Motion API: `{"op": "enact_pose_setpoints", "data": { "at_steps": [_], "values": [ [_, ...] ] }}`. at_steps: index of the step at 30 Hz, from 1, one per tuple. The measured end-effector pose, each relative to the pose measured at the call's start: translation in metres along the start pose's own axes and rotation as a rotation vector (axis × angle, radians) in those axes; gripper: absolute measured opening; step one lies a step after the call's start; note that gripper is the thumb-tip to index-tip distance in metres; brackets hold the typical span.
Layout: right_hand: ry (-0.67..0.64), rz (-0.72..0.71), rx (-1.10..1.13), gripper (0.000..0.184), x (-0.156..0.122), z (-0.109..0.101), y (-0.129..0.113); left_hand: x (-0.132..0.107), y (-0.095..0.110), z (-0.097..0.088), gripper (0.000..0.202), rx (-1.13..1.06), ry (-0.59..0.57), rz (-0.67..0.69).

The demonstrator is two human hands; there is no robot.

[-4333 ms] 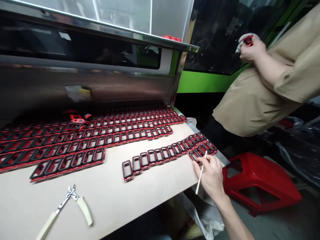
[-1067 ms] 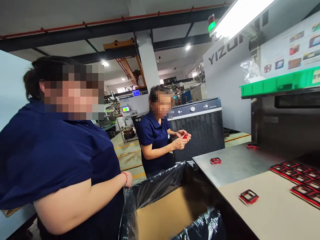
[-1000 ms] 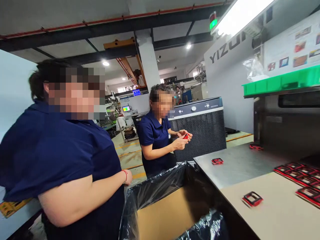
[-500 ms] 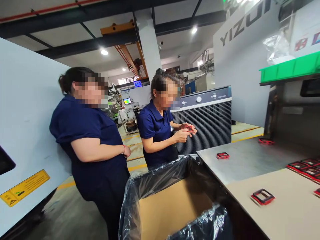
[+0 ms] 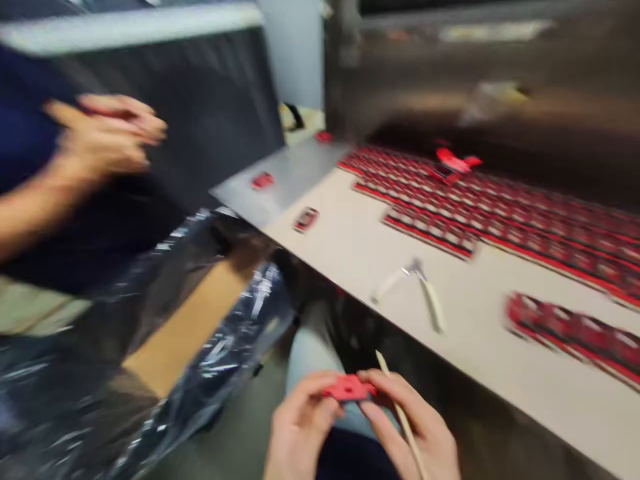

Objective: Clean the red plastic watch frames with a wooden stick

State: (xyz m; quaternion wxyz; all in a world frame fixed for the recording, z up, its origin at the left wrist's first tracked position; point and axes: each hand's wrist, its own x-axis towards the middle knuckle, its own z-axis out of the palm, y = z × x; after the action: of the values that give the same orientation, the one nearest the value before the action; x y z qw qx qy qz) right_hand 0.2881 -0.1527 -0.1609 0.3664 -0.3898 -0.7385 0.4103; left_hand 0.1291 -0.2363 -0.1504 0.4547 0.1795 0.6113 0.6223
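Observation:
My left hand (image 5: 299, 427) pinches one end of a small red plastic frame (image 5: 349, 388), low in the view above my lap. The other end is between the thumb and fingers of my right hand (image 5: 425, 427). A thin cream-coloured stick-like tool (image 5: 409, 432) also lies in my right hand, its pointed tip sticking up past the fingers. On the worktable (image 5: 345, 257) beyond, cutting pliers (image 5: 416, 268) with pale handles lie spread apart. A short row of red and black frames (image 5: 575, 323) stands to their right. Motion blur hides fine detail.
Several rows of red and black frames (image 5: 490, 207) fill the table's back, with a loose red piece (image 5: 456, 161) on top. Single frames (image 5: 306, 219) lie at the left. A plastic-lined box (image 5: 185, 327) stands left of the table, beside a co-worker's hands (image 5: 107, 137).
My view has swung right and down from the two co-workers to the table. Both my hands, the red frame and the cream tool have come into view.

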Motion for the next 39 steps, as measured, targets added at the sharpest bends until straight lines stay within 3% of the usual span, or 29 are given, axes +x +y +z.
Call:
{"op": "enact_pose_setpoints", "data": {
  "at_steps": [3, 6, 15, 21, 24, 26, 28, 31, 35, 39],
  "values": [
    [0.067, 0.017, 0.227, 0.027, -0.002, 0.001, -0.003, 0.012, -0.009, -0.005, 0.021, 0.036, -0.025, 0.038],
    [0.152, 0.018, 0.275, 0.033, 0.002, 0.002, -0.005, 0.02, -0.01, -0.007, 0.012, 0.058, -0.064, 0.102],
    [0.148, 0.023, 0.299, 0.04, -0.004, 0.003, -0.004, 0.013, -0.002, -0.007, 0.012, 0.128, -0.175, 0.198],
    [0.043, -0.208, 0.128, 0.037, 0.012, -0.006, -0.004, 0.017, 0.002, -0.008, 0.033, 0.249, -0.223, 0.171],
    [-0.092, -0.375, -0.014, 0.031, 0.024, -0.005, -0.012, 0.021, 0.0, -0.015, 0.046, 0.435, -0.244, 0.261],
    [-0.138, -0.415, -0.038, 0.029, 0.028, -0.001, -0.017, 0.023, -0.001, -0.019, 0.043, 0.509, -0.2, 0.317],
    [-0.119, -0.413, 0.047, 0.03, 0.029, 0.004, -0.02, 0.024, 0.002, -0.021, 0.033, 0.427, -0.108, 0.293],
    [-0.029, -0.341, 0.167, 0.036, 0.025, 0.009, -0.019, 0.025, 0.009, -0.016, 0.018, 0.134, -0.036, 0.138],
    [0.025, -0.199, 0.194, 0.036, 0.014, 0.011, -0.015, 0.023, 0.015, -0.008, 0.013, -0.069, -0.08, 0.044],
    [0.103, -0.2, 0.259, 0.034, 0.006, 0.014, -0.017, 0.018, 0.011, -0.005, 0.014, -0.137, -0.14, 0.041]
  ]
}}
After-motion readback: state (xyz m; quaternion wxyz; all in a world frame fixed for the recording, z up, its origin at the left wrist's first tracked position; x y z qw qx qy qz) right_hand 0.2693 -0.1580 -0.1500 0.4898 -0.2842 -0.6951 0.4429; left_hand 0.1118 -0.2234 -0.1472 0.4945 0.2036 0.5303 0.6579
